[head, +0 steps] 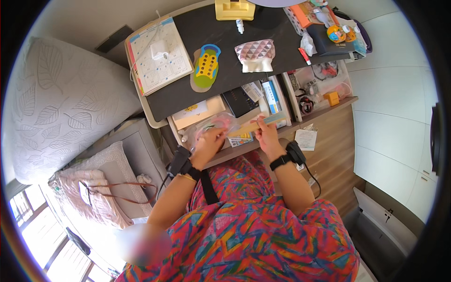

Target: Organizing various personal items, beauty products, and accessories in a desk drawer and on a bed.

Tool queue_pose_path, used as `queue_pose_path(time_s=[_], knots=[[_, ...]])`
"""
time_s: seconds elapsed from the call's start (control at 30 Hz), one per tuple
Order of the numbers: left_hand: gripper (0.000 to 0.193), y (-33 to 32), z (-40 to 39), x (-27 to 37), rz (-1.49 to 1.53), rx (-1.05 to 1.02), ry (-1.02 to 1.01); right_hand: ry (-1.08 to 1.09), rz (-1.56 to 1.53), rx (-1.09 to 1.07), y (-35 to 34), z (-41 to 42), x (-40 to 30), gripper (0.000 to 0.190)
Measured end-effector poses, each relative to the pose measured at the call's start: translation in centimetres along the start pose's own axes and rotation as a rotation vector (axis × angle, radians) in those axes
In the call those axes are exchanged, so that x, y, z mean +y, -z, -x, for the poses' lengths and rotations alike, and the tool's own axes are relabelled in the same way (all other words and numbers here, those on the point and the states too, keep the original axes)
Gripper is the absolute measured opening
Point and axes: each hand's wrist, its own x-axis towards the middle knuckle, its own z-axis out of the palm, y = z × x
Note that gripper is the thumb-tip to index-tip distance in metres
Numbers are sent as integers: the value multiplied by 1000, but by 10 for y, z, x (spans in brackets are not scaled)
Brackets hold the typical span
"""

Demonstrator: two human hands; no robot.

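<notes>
In my right hand (266,135) is a long, thin tan packet or strip (245,130) with a bluish end, held slanting over the open left drawer (229,154). My left hand (210,141) is at a clear plastic bag (225,121) with pink things inside, close to the strip's lower left end; its fingertips are bent, and whether they grip the bag is unclear. Beneath the hands, a small colourful printed card or box (241,140) lies in the drawer. Farther back in it are a black box or notebook (239,102), tan paper (199,112) and a blue and white box (270,97).
On the dark desktop are a calendar (164,56), a yellow and green shoe-shaped lacing toy (206,67), a patterned tissue pouch (255,54), a small white bottle (240,26) and a red tube (304,56). A second open drawer (329,106) holds cables and an orange box (331,98).
</notes>
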Motion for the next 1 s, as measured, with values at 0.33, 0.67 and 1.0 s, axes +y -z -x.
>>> queue_pose_path(time_s=[0.33,0.67,1.0], knots=[[20,7,-17,-37,-273,89,-103,-56,127,173,-12,-53,49,10],[36,-21,-1,-12,-544,55,-320,347,104,459,4,-60,31,11],[49,-30,-3,-23,-686,-29,-131,-76,153,145,6,-66,28,8]])
